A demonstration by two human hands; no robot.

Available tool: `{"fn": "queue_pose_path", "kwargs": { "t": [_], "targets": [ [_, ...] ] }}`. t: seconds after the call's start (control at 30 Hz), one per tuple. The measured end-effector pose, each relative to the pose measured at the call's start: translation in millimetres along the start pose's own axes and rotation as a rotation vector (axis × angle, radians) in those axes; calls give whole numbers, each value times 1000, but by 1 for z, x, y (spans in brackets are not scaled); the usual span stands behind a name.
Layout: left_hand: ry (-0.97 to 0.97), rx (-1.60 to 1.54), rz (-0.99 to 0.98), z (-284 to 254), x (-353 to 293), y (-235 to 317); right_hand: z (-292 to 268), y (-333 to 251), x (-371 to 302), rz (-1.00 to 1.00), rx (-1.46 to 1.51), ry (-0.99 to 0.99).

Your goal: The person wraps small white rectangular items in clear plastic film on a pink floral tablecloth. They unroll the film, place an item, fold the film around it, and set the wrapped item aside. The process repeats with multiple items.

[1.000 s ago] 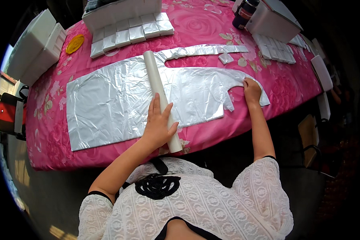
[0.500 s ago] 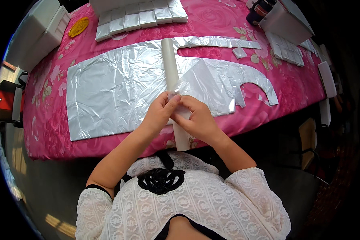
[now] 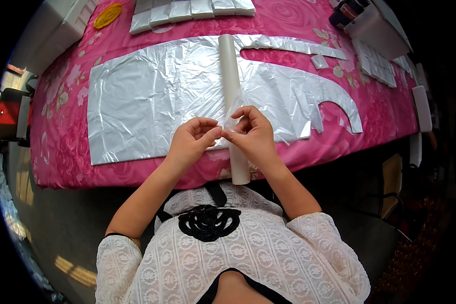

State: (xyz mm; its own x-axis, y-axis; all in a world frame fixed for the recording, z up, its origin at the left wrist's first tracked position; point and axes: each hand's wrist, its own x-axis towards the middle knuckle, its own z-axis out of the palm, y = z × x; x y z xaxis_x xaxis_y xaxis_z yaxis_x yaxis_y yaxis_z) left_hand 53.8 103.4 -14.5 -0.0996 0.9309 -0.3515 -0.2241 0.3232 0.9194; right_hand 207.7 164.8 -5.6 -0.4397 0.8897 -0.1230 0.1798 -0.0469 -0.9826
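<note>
Apron-shaped plastic sheeting (image 3: 142, 106), thin, silvery white and creased, lies flat in front of me. A pale cardboard-like tube (image 3: 228, 66) rests across it, its near end reaching past the table edge. Over the middle of the tube, my left hand (image 3: 190, 141) and my right hand (image 3: 254, 138) meet at the fingertips. Both are pinching a piece of clear plastic film (image 3: 234, 107), which rises crumpled beside the right fingers. How much of it sits between the left fingertips is hard to see.
A pink flowered cloth (image 3: 66, 147) covers the table. Folded silvery packets (image 3: 180, 10) line the far side, with more packets (image 3: 374, 63) at the far right. A small folded square (image 3: 319, 62), a yellow disc (image 3: 108, 15), a dark bottle (image 3: 348, 12) and white foam boxes (image 3: 50, 35) also stand or lie about.
My hands have drawn slightly apart, with the right fingers lifted and opened out around the film. The film, spread over the sheeting before, is now bunched near my right hand. The view has shifted slightly.
</note>
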Motion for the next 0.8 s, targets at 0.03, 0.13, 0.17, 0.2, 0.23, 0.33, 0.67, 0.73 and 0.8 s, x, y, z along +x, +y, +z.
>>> {"fn": "queue_pose_path", "kwargs": {
  "t": [0.03,0.13,0.17,0.2,0.23,0.33,0.67,0.73,0.8],
  "targets": [
    [-12,31,5,2,1,4,0,0,0,-8,-42,17],
    [-50,71,9,9,4,4,7,10,-2,-21,16,13],
    [-63,76,9,11,4,3,6,10,-3,-24,4,4],
    [-65,47,5,11,5,3,6,9,-3,-28,-8,-6],
    [-68,18,1,11,6,3,6,9,-3,-33,-20,-15],
    [-36,-8,-16,9,6,2,-8,-1,-3,72,243,-167],
    [-38,-178,-88,17,0,4,-15,0,-7,117,646,-156],
    [-10,-143,-72,16,-2,7,-12,0,-10,96,576,-194],
    [12,-133,-41,13,-1,7,-9,-1,-10,90,529,-192]
  ]
}}
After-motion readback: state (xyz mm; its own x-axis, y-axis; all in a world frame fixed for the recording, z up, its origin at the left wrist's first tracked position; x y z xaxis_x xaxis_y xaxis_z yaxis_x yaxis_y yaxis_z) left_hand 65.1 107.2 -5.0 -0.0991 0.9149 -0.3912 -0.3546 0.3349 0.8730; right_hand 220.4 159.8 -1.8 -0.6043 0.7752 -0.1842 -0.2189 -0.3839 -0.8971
